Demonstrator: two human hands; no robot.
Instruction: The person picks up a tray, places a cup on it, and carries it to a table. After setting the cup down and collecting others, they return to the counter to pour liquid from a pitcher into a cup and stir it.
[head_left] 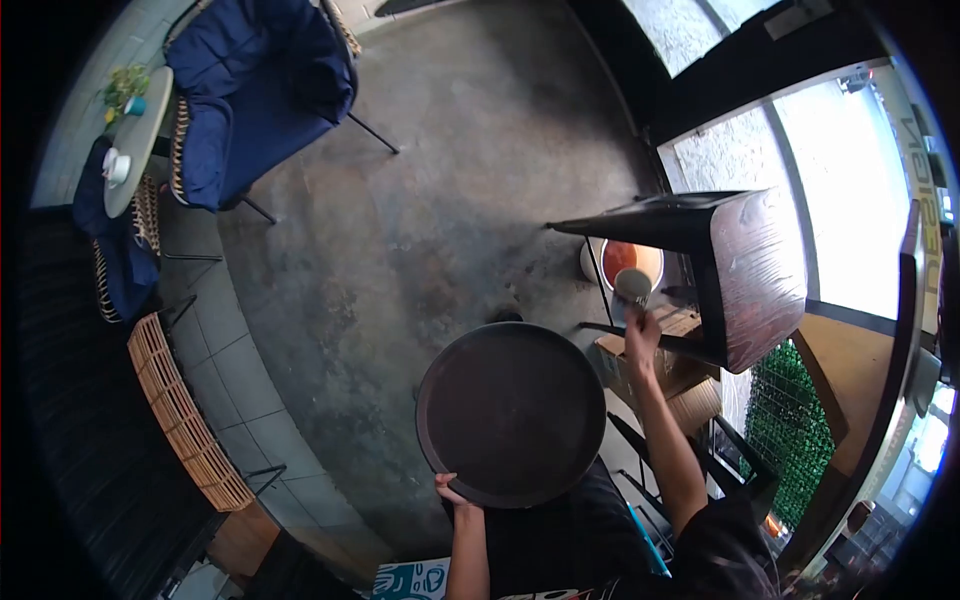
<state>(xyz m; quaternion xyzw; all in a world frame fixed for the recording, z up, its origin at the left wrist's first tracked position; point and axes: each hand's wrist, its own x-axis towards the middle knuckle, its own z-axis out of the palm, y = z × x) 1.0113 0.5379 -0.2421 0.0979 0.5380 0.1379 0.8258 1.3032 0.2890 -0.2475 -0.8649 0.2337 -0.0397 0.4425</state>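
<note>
A round dark serving tray (512, 412) is held out in front of my body, its flat top bare. My left hand (455, 490) grips the tray's lower left rim, thumb over the edge. Out to the right, my right hand (642, 335) has its fingers closed around a small pale cup (632, 284). In this view the cup overlaps a round white container (652, 262) with an orange-red inside. Just right of that hand stands a black chair (715, 265) with plastic wrap over its back.
Cardboard boxes (690, 378) lie below the wrapped chair. A blue cushioned chair (270, 110) stands at the upper left, beside a small round table (140, 140) with cups and a plant. A wicker seat (187, 415) is on the left. Grey concrete floor (400, 220) spreads between them.
</note>
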